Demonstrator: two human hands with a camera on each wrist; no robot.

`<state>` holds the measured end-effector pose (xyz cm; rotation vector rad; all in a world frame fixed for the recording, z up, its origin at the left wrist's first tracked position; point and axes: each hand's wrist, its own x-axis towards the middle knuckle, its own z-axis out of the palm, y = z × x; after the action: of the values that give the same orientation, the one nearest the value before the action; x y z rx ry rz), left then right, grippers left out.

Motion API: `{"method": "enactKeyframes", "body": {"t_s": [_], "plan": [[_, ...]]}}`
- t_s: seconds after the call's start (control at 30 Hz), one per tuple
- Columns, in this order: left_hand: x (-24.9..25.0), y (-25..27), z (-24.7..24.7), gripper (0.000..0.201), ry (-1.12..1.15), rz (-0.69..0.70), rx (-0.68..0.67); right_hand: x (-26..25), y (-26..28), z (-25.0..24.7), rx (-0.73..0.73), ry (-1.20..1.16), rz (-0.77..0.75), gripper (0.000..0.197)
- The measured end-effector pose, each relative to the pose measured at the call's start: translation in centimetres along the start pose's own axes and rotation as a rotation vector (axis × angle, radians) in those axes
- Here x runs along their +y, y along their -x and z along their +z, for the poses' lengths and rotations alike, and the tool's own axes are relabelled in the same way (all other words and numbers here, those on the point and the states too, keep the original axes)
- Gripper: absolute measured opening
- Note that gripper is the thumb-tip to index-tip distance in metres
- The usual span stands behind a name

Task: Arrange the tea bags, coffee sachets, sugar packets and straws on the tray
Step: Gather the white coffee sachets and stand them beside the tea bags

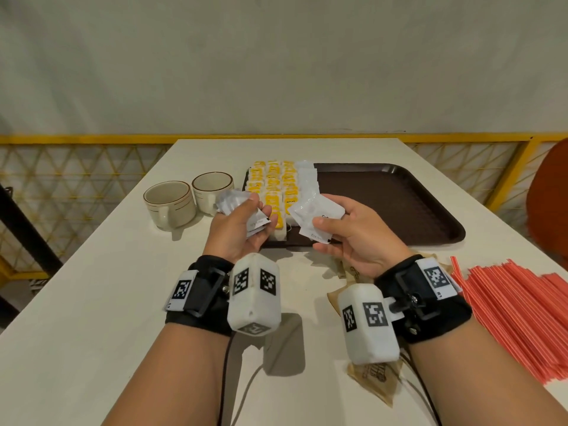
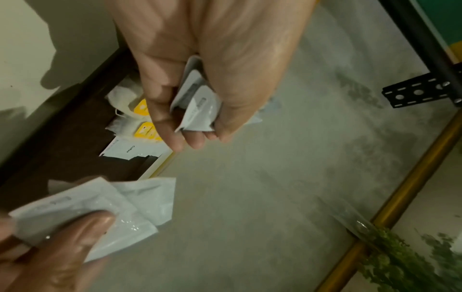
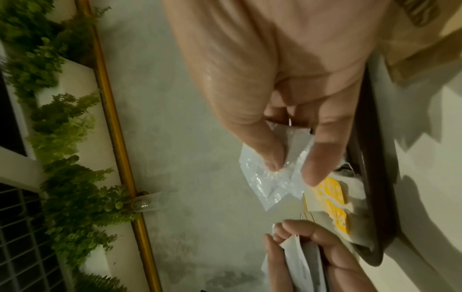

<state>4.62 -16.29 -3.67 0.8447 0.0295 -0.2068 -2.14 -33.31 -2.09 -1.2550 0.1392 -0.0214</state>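
A dark brown tray point(image 1: 384, 204) lies on the white table. Rows of yellow-tagged tea bags point(image 1: 272, 186) fill its left end, with a column of white coffee sachets point(image 1: 307, 176) beside them. My left hand point(image 1: 242, 229) grips a bunch of white sachets point(image 1: 233, 202) above the tray's near left corner; the same bunch point(image 2: 195, 104) shows in the left wrist view. My right hand point(image 1: 347, 235) pinches a few white sachets point(image 1: 316, 213) between thumb and fingers, seen crinkled point(image 3: 275, 177) in the right wrist view. Red straws point(image 1: 519, 315) lie in a heap at the right.
Two cream cups point(image 1: 170, 204) point(image 1: 212, 189) stand left of the tray. Brown paper packets point(image 1: 375, 379) lie on the table under my right wrist. A yellow railing point(image 1: 76, 138) runs behind the table, and a red chair point(image 1: 550, 198) stands at the far right.
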Motion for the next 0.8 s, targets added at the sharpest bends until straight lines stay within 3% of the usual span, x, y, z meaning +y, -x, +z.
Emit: {"method": "enactKeyframes", "body": {"t_s": [0.1,0.3,0.4,0.53,0.63,0.8], "plan": [[-0.1,0.4,0.1,0.006,-0.118,0.018,-0.084,0.2,0.0,0.0,0.033,0.062,-0.024,0.047],[-0.9,1.2,0.6,0.028,-0.314,0.018,-0.336,0.5,-0.1,0.1,0.065,0.152,-0.073,0.030],[-1.8,0.8,0.3,0.039,-0.423,0.058,-0.256,0.6,-0.2,0.4,0.004,0.073,-0.066,0.028],[-2.4,0.4,0.2,0.071,-0.490,0.106,-0.149,0.5,-0.1,0.5,-0.084,0.024,0.012,0.038],[-2.3,0.3,0.0,0.070,-0.478,0.106,-0.137,0.7,-0.1,0.6,-0.100,0.088,-0.008,0.041],[-2.6,0.5,0.3,0.067,-0.526,0.143,-0.152,1.0,0.1,0.4,0.039,0.192,-0.070,0.034]]}}
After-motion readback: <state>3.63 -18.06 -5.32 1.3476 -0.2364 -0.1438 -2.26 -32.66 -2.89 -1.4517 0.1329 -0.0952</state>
